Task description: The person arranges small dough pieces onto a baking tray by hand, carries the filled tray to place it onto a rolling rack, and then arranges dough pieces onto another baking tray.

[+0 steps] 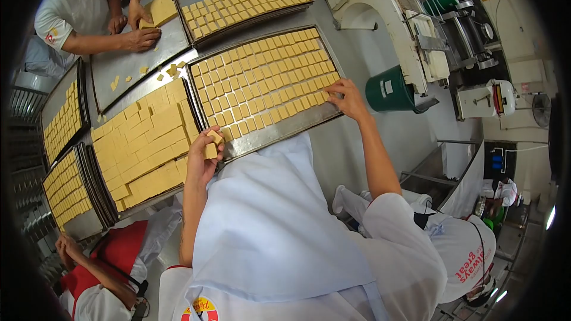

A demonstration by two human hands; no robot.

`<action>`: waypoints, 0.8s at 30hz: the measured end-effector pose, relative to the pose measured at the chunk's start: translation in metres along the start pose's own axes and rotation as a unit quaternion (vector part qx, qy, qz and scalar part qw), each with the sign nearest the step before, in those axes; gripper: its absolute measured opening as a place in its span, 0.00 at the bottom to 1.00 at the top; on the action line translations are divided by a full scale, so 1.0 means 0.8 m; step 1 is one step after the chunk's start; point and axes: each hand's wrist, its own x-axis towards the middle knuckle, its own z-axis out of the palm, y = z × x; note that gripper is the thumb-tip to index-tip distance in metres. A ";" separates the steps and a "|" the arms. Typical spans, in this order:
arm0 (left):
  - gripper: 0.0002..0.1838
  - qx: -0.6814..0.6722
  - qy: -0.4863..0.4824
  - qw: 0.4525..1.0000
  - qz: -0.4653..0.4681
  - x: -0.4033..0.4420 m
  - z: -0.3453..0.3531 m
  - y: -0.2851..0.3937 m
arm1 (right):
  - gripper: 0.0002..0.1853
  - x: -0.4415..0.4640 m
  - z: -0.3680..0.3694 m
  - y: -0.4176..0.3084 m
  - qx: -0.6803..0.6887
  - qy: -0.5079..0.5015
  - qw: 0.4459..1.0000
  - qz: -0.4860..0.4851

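My left hand is closed around a few small yellow dough pieces, over the near left corner of a metal baking tray. Rows of similar rectangular yellow dough pieces cover most of this tray, with bare metal along its near side. At the tray's right edge, the fingers of my right hand pinch a dough piece at the end of the nearest row; they partly cover it. Left of the tray lies a broad slab of dough cut into blocks and strips.
Across the table, a co-worker's hands rest by a dough block. Another filled tray lies behind mine; stacked trays stand at the left. A green bin and a white machine are to the right.
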 end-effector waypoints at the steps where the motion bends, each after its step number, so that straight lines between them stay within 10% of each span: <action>1: 0.19 -0.001 0.000 1.000 0.001 0.000 -0.001 -0.001 | 0.16 -0.002 -0.002 -0.001 0.025 0.006 0.999 0.040; 21: 0.20 0.132 -0.018 0.989 0.055 -0.009 0.032 0.019 | 0.15 0.005 -0.001 -0.083 0.057 0.077 0.991 0.095; 24: 0.20 0.157 -0.039 0.984 0.079 -0.005 0.053 0.028 | 0.16 0.010 0.047 -0.148 0.329 0.038 0.937 0.111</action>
